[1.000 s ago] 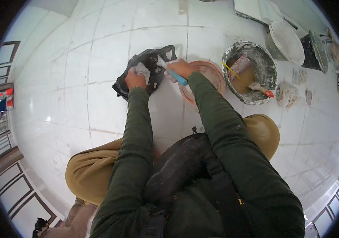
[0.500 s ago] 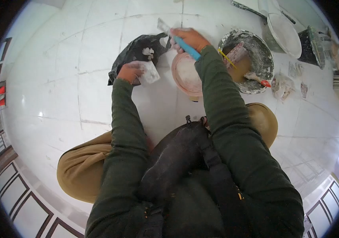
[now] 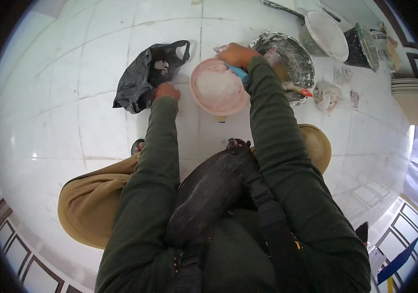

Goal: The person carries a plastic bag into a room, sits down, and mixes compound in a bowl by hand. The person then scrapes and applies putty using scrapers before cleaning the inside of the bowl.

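My right hand (image 3: 237, 55) is wrapped round a tool with a blue handle (image 3: 239, 73), over the upper right rim of a round pink container (image 3: 196, 96). White material covers the inside of that container. The tool's blade cannot be made out. My left hand (image 3: 166, 91) is beside the lower right edge of a crumpled black plastic bag (image 3: 133, 88); its fingers are blurred, and whether they hold anything is unclear. Pale scraps (image 3: 161, 67) lie in the bag's opening.
A plaster-smeared bucket (image 3: 305, 63) at the right holds murky liquid and a red-tipped brush (image 3: 297, 89). Beyond it are a pale tub (image 3: 325, 35) and a dark bucket (image 3: 360, 48). A crumpled clear bag (image 3: 327, 96) lies on the tiled floor.
My right hand has come down to the pink container with the blue-handled tool. The white flat piece seen earlier in my left hand no longer shows. The view has shifted right.
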Demonstrator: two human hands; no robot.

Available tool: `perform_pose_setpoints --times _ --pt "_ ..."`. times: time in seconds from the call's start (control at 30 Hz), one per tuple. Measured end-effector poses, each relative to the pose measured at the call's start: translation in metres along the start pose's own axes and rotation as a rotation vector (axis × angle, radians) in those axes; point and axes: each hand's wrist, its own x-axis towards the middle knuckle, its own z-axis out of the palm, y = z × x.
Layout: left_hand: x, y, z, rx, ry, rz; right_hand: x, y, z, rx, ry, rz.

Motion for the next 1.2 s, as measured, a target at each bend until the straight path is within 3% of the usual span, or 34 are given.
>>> perform_pose_setpoints --times 0.13,0.23,0.33,0.43,0.53,0.63,0.73,0.87,1.07,1.2 --pt "-0.009 0.034 0.016 -0.274 0.091 0.079 -0.018 -0.005 -0.002 -0.16 -0.013 -0.091" --pt "-0.008 0.036 0.034 -0.289 0.022 0.082 -0.023 -0.002 -0.001 -0.133 -0.043 -0.11" --pt "0.005 0.022 0.034 -0.513 -0.094 0.018 -0.034 -0.007 0.005 0.038 -0.063 -0.022" --pt "0.016 0.015 0.034 -0.527 0.182 0.157 -0.015 0.008 0.031 0.134 0.0 0.02" --pt "0.005 0.023 0.031 -0.619 0.398 0.146 0.026 0.057 0.076 0.138 0.158 0.042" --pt "-0.016 0.035 0.037 -0.546 0.424 0.095 0.016 0.053 0.082 0.115 0.229 0.098" --pt "-0.024 0.041 0.059 -0.815 0.55 0.124 0.024 0.064 0.095 0.054 0.235 0.168" --pt "-0.015 0.036 0.078 -0.764 0.556 0.102 0.013 0.05 0.1 0.088 0.365 0.218" --pt "-0.018 0.043 0.076 -0.744 0.508 0.085 0.052 0.058 0.116 0.083 0.347 0.135" --pt "-0.011 0.034 0.085 -0.814 0.471 0.118 0.048 0.04 0.118 -0.066 0.205 -0.028"
